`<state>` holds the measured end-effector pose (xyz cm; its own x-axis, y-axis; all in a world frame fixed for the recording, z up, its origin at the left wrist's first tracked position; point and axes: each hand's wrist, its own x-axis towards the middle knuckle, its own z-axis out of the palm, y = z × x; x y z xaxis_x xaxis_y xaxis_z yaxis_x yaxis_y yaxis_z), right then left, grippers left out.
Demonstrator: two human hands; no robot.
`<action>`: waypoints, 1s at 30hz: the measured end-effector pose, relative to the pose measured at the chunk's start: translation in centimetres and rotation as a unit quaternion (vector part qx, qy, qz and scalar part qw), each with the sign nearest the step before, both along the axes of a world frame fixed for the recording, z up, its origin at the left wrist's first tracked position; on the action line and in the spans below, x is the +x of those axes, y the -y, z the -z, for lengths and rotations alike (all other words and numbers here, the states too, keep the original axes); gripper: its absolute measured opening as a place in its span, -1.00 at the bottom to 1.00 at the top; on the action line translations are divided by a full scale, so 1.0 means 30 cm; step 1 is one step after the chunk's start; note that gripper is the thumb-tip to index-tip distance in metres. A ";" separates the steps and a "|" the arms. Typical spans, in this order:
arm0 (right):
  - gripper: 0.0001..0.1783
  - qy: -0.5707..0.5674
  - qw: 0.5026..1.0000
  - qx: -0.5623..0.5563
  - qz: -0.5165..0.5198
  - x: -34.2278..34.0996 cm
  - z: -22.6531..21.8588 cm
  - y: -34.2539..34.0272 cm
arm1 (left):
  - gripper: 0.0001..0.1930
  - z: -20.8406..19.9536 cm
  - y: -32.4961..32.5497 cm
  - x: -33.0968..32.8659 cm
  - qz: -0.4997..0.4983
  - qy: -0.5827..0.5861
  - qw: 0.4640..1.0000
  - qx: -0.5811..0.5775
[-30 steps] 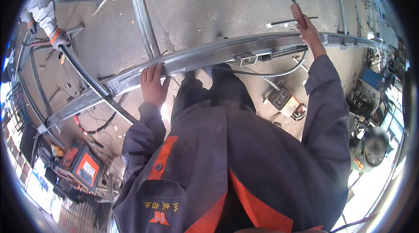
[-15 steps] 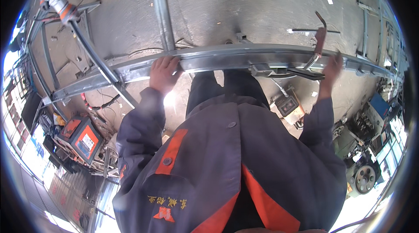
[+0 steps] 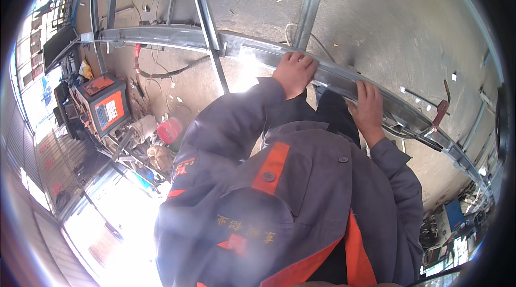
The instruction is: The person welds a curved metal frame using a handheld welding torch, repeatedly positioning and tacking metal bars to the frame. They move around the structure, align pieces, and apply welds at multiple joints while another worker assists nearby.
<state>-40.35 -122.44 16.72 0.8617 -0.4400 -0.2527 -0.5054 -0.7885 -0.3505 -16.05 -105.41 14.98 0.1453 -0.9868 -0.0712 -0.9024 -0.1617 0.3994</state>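
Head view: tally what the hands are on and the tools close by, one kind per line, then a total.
Hands gripping the beam: 2, left hand and right hand
Long grey metal beam: 1
Hammer-like tool resting by the beam: 1
Orange and grey machine box: 1
Total: 5

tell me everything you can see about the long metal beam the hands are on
The long metal beam looks like grey galvanised steel, a channel-like section, dull and scuffed. It runs from upper left to lower right across the view, raised above the concrete floor. Thinner steel bars cross it. The left hand grips its edge; the right hand rests on it further right. A reddish hooked tool hangs beside it.
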 end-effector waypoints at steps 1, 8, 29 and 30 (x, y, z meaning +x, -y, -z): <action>-0.21 0.026 1.000 -0.008 -0.015 -0.003 0.013 0.009 | -0.58 0.000 -0.005 0.000 0.002 -0.001 1.000 -0.013; -0.30 0.024 0.996 0.044 -0.079 -0.005 0.072 0.082 | -0.57 0.016 -0.071 -0.026 -0.009 -0.011 1.000 -0.019; -0.65 0.074 0.992 -0.078 -0.071 -0.012 0.082 0.088 | -0.60 0.048 -0.069 0.121 0.052 0.017 0.998 -0.039; -0.73 0.082 0.989 -0.088 -0.081 -0.001 0.087 0.095 | -0.60 0.041 -0.057 0.139 0.059 0.005 0.998 -0.034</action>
<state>-40.39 -125.27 14.11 0.9474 -0.3182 -0.0344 -0.3155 -0.9106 -0.2670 -11.88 -103.71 13.75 0.0283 -0.9996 -0.0030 -0.9177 -0.0272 0.3963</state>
